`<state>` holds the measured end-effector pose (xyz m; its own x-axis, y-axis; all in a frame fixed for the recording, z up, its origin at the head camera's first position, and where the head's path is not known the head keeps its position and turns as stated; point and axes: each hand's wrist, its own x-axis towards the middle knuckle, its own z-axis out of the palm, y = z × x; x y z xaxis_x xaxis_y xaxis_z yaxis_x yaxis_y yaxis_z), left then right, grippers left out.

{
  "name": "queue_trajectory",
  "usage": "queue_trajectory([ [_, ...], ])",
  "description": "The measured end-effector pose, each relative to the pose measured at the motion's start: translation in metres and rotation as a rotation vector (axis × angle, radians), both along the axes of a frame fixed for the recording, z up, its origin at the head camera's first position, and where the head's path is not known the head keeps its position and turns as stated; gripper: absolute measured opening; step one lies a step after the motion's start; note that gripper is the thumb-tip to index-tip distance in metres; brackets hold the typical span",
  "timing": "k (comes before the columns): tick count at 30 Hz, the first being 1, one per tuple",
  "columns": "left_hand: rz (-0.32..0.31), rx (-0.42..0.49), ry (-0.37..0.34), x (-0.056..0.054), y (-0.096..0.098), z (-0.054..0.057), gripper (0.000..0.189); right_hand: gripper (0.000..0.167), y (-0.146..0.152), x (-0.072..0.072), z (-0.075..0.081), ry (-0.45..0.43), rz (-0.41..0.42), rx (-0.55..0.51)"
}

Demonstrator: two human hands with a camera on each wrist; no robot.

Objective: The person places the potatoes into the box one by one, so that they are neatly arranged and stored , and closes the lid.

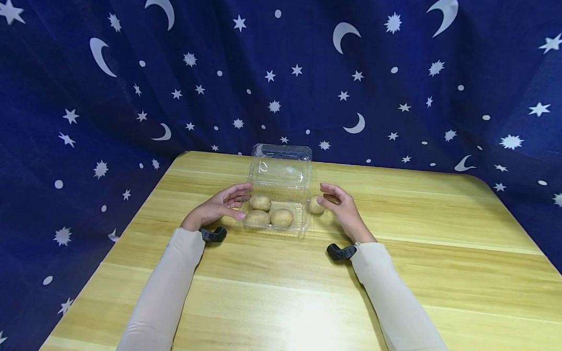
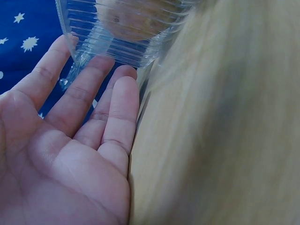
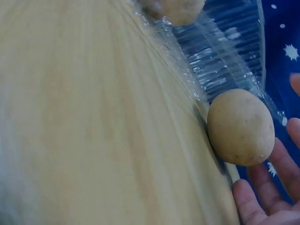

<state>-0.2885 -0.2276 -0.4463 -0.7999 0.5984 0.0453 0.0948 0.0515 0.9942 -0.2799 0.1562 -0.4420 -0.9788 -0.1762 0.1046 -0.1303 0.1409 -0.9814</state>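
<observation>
A clear plastic clamshell box (image 1: 300, 217) lies with its lid (image 1: 281, 170) raised at the back. Inside its left and middle part are three potatoes, one at the back (image 1: 260, 203), one at front left (image 1: 257, 218) and one at front right (image 1: 282, 217). My left hand (image 1: 220, 207) rests its nearly straight fingertips against the box's ribbed left wall (image 2: 126, 33), thumb by the front left corner. Another potato (image 3: 241, 127) sits on the table just outside the box's right side. My right hand (image 1: 345, 212) is beside it, fingers loosely bent, thumb tip overlapping it in the head view.
The wooden table (image 1: 256, 300) extends around the box on all sides. A dark blue curtain (image 1: 305, 51) with moons and stars hangs behind its far edge. Black wrist devices sit on the left wrist (image 1: 214, 234) and right wrist (image 1: 341, 252).
</observation>
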Motion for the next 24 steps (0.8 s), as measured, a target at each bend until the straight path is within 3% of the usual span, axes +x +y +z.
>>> queue_trajectory([
  [6, -0.003, 0.001, -0.005, -0.0005, 0.0007, -0.0005, 0.102, 0.06, 0.0068, -0.0003, -0.0036, -0.078, 0.084, -0.011],
  [13, -0.008, 0.007, -0.012, -0.0013, -0.0003, -0.0015, 0.101, 0.066, 0.0096, -0.0019, -0.0054, -0.087, 0.135, 0.022],
  [24, -0.004, 0.008, -0.02, 0.0003, 0.0003, 0.0, 0.101, 0.064, 0.0079, 0.0009, -0.0062, -0.081, 0.124, 0.108],
])
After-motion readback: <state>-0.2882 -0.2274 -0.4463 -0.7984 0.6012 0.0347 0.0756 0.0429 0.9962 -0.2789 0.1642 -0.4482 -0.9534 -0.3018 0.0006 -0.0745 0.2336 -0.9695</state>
